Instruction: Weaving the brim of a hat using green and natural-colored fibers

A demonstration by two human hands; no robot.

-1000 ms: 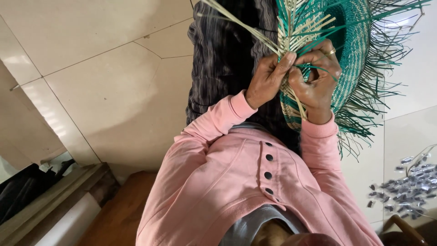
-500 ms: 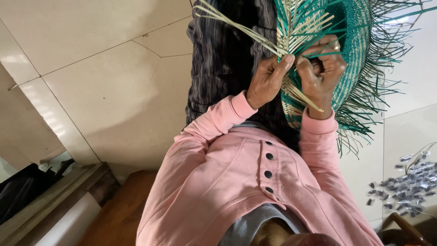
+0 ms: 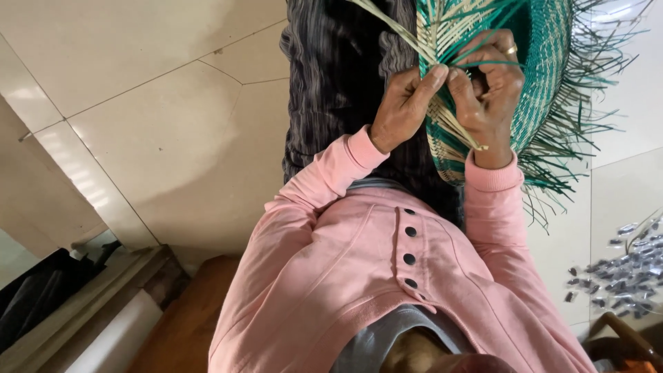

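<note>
At the top of the frame our left hand point(image 3: 404, 103) and right hand point(image 3: 490, 90) pinch pale straw strips point(image 3: 442, 41) against a green and tan woven mat point(image 3: 545, 69). Small grey pieces point(image 3: 621, 276) lie on the tiled floor point(image 3: 138, 138) at lower right.

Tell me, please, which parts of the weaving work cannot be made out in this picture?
- Head view: the woven green piece is cut off by the top edge.
- Its near part is hidden behind the right hand and left hand.
- The small dark pieces on the floor are too small to identify.
</note>
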